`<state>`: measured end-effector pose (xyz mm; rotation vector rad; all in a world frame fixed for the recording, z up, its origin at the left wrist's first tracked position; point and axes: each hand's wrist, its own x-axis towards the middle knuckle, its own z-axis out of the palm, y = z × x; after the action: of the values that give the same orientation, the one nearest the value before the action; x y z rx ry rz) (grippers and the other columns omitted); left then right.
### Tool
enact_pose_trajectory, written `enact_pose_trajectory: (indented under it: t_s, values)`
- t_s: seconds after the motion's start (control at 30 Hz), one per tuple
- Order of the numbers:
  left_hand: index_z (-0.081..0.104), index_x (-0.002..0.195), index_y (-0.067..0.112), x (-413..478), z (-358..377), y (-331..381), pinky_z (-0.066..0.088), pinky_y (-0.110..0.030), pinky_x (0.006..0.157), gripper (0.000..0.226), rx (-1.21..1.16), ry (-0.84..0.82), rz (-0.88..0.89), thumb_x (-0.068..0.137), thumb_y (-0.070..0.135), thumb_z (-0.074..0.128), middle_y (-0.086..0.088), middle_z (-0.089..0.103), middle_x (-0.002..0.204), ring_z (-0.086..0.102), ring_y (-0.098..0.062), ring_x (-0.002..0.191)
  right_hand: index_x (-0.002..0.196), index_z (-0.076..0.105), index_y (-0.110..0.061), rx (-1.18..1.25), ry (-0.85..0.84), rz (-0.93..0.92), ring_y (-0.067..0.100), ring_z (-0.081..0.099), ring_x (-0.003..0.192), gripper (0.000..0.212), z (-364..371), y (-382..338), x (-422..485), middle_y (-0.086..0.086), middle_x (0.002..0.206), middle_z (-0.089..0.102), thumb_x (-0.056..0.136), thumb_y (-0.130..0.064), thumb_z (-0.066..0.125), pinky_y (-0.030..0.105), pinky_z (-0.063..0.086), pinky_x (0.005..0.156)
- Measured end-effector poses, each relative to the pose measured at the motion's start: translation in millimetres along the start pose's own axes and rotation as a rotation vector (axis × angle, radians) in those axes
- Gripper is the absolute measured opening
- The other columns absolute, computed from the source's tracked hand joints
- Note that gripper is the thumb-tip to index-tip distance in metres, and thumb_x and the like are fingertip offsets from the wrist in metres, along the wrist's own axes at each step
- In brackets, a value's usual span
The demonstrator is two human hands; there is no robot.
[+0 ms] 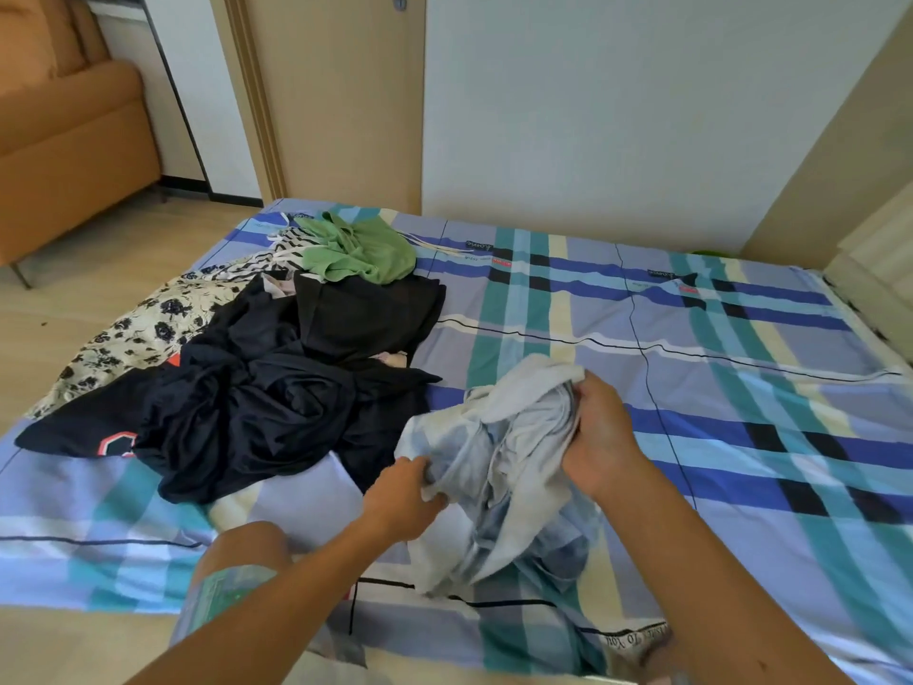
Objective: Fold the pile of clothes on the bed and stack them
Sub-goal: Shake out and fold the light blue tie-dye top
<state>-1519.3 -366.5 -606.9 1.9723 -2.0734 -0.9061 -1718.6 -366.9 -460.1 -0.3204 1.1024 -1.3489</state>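
A crumpled pale blue and white garment hangs bunched between both my hands above the near part of the bed. My left hand grips its lower left edge. My right hand grips its upper right side. To the left lies the pile: dark navy and black clothes, a cream floral piece, a green top and a black-and-white striped item at the far end.
The bed has a blue, teal and cream plaid sheet; its right half is bare. My knee rests at the near edge. An orange sofa stands at the far left, and a wall and a door behind the bed.
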Motion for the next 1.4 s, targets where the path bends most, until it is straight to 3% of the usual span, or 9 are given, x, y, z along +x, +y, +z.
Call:
enact_pose_trajectory:
  t_s: [0.13,0.27,0.47,0.6,0.77,0.9,1.0,1.2,1.4]
  values:
    - [0.057,0.078,0.012,0.8,7.0,13.2,0.049,-0.040,0.069,0.016,-0.342,0.047,0.053,0.095,0.013,0.057,-0.006,0.060,0.078,0.060,-0.021,0.071,0.109,0.058,-0.008,0.061,-0.094,-0.056,0.025,0.061,0.094,0.019,2.6,-23.8,-4.0,0.012,0.096,0.062,0.091,-0.014,0.053,0.038,0.048,0.096]
    - [0.073,0.086,0.012,2.7,-23.9,38.9,0.054,-0.026,0.061,0.024,-0.953,0.064,-0.070,0.096,0.008,0.052,-0.008,0.075,0.082,0.069,-0.020,0.073,0.119,0.054,-0.010,-0.364,-0.021,-0.330,0.021,0.062,0.089,0.044,-6.6,-34.6,-3.0,0.007,0.100,0.064,0.081,0.004,0.070,0.034,0.051,0.081]
    - [0.068,0.117,0.011,10.1,-91.9,54.7,0.050,-0.045,0.100,0.036,-1.258,-0.023,-0.038,0.098,0.036,0.053,-0.012,0.072,0.112,0.066,-0.031,0.107,0.098,0.054,-0.022,-0.601,0.166,-0.481,0.009,0.057,0.071,0.041,-27.7,-35.5,8.6,0.000,0.095,0.062,0.076,0.008,0.071,0.022,0.044,0.060]
    - [0.058,0.113,0.024,-0.6,-132.6,55.6,0.057,-0.034,0.072,0.061,-0.909,-0.047,0.307,0.064,0.052,0.080,-0.003,0.069,0.099,0.068,-0.023,0.084,0.103,0.056,-0.013,-0.563,0.239,-0.529,0.008,0.055,0.069,0.032,-40.1,-46.5,19.0,0.000,0.090,0.061,0.081,0.004,0.071,0.022,0.042,0.058]
    - [0.025,0.135,0.047,-6.9,-154.9,41.6,0.052,-0.026,0.076,0.114,0.083,0.052,0.553,0.042,0.063,0.089,0.015,0.045,0.117,0.056,-0.007,0.094,0.110,0.051,-0.016,-0.711,0.315,-0.564,0.012,0.053,0.071,0.028,-56.2,-64.6,31.5,0.002,0.095,0.058,0.089,-0.001,0.062,0.026,0.042,0.053]
    - [0.039,0.123,0.032,-3.5,-145.1,42.2,0.048,-0.036,0.059,0.060,0.535,0.296,0.654,0.078,0.042,0.077,0.004,0.039,0.120,0.052,-0.020,0.072,0.110,0.047,-0.018,-0.862,0.272,-0.581,0.014,0.054,0.073,0.030,-60.2,-75.4,37.7,0.000,0.093,0.056,0.089,-0.005,0.063,0.031,0.046,0.059]
    - [0.060,0.102,0.018,-2.5,-151.2,43.3,0.050,-0.040,0.065,0.009,0.118,0.305,0.739,0.095,0.021,0.065,0.000,0.058,0.100,0.059,-0.022,0.077,0.106,0.044,-0.018,-0.936,0.226,-0.570,0.017,0.051,0.071,0.037,-62.0,-84.8,37.4,0.000,0.087,0.053,0.084,-0.007,0.072,0.026,0.042,0.053]
    - [0.080,0.091,0.013,-0.7,-169.9,56.4,0.057,-0.027,0.068,0.043,-1.112,-0.048,0.237,0.103,0.037,0.047,-0.006,0.076,0.097,0.073,-0.016,0.083,0.085,0.060,-0.008,-0.970,0.095,-0.523,0.022,0.052,0.071,0.018,-67.4,-98.0,32.0,0.011,0.081,0.061,0.082,0.000,0.075,0.030,0.041,0.061]
    - [0.072,0.120,0.021,1.1,-163.6,62.4,0.055,-0.038,0.089,0.040,-1.310,0.003,-0.051,0.100,0.048,0.049,-0.006,0.074,0.113,0.071,-0.022,0.100,0.094,0.068,-0.013,-0.773,0.122,-0.355,0.024,0.058,0.075,0.023,-71.1,-100.2,31.7,0.010,0.086,0.067,0.099,-0.005,0.048,0.031,0.043,0.061]
